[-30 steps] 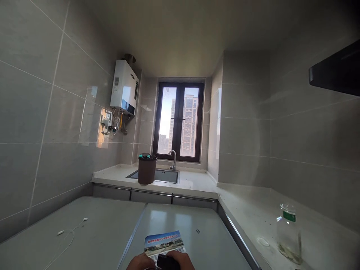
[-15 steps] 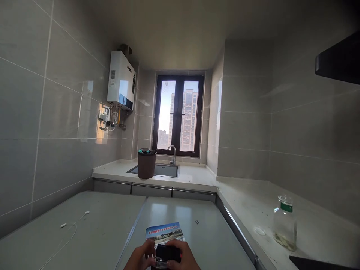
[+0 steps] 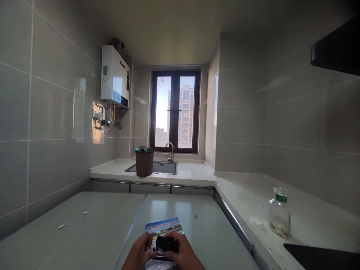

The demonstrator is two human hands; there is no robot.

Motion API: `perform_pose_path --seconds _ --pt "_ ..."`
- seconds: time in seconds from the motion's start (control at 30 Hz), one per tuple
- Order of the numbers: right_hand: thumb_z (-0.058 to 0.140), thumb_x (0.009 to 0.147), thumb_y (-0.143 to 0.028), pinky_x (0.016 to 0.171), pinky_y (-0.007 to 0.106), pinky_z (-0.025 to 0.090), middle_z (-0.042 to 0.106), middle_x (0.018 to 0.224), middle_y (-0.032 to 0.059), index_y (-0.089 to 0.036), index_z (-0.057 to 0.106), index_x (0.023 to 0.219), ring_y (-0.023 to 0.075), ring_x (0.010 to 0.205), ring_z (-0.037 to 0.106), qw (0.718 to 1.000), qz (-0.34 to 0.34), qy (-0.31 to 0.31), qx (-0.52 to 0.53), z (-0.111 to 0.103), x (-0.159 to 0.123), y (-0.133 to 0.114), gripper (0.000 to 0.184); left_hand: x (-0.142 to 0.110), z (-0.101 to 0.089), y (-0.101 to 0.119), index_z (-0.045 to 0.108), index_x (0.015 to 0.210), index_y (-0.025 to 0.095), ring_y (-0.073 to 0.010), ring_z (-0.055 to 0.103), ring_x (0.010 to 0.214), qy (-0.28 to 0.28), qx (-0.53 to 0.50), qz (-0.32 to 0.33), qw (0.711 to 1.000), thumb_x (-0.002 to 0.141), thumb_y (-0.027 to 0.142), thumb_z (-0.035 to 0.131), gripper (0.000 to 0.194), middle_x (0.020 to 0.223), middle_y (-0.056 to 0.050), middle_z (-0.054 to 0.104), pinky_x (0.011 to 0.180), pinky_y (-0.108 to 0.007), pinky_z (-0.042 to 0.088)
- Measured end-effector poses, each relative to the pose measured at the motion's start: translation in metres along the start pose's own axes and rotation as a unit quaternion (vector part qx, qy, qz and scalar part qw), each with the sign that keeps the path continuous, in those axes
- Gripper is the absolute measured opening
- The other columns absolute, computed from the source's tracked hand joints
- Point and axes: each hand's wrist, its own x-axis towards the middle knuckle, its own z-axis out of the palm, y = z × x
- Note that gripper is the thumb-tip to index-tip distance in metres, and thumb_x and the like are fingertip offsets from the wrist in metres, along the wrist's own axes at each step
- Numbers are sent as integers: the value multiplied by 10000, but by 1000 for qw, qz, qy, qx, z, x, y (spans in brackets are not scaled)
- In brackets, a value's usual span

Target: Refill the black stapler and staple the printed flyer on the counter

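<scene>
Farther up over the leaflet came the stapler, long axis running across the leaflet's width. The right hand — nearer its black body — pinched one end; the left hand curled at the other (whether gripping, I couldn't tell).

Left hand: fingers curled, thumb pointing inward. Right hand: fingers bent over, thumb opposed below. Both close together, angled inward.
</scene>
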Motion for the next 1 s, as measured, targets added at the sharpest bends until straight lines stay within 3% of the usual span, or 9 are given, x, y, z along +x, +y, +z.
perform_pose_path --seconds 0.2,0.33,0.53,0.73,0.87,0.93,1.0 --pt "785 679 -258 1124 441 377 642 1307 67 -258 666 1265 312 1261 561 997 32 1 -63 5 2 4 598 1 -3 -7 563 752 215 -216 561 724 -32 78 -14 996 915 622 511 441 748 -33 650 696 -281 412" --pt "774 638 -228 1074 386 415 648 1266 66 -233 684 1198 279 1199 581 990 51 11 -134 -5 3 1 567 3 -5 -15 575 738 210 -241 588 756 -52 93 -3 994 950 636 441 495 760 -56 679 701 -294 414" --pt "780 588 -245 990 347 455 671 1212 86 -203 704 1108 276 1117 620 973 100 0 -206 -47 -6 1 528 4 -3 -29 461 680 217 -213 557 704 -48 148 -14 988 958 607 421 481 690 -21 599 677 -283 371" --pt "803 605 -268 891 310 480 695 1147 50 -249 683 1081 248 1037 644 969 102 -30 -223 -104 -31 4 492 -1 -3 -15 450 679 222 -211 534 705 -39 143 -30 988 931 619 424 471 690 -19 574 683 -280 388" --pt "731 775 -442 740 279 497 717 953 10 -262 649 1019 200 840 667 961 75 -61 -258 -134 -12 1 313 0 -3 -12 434 665 224 -209 516 697 -26 115 -22 993 917 646 419 491 674 -13 548 672 -276 400" --pt "532 932 -479 809 318 504 713 980 63 -223 654 993 217 900 668 946 60 10 -320 -140 9 3 290 3 -4 -12 413 652 225 -201 498 680 -27 101 -22 994 900 674 426 513 654 -3 514 666 -275 400" --pt "424 984 -412 994 374 458 692 1162 123 -196 657 1083 250 1124 631 936 61 40 -346 -139 29 11 332 7 -7 -12 408 634 227 -199 482 672 -11 79 -35 996 858 716 464 541 645 2 498 656 -275 407"
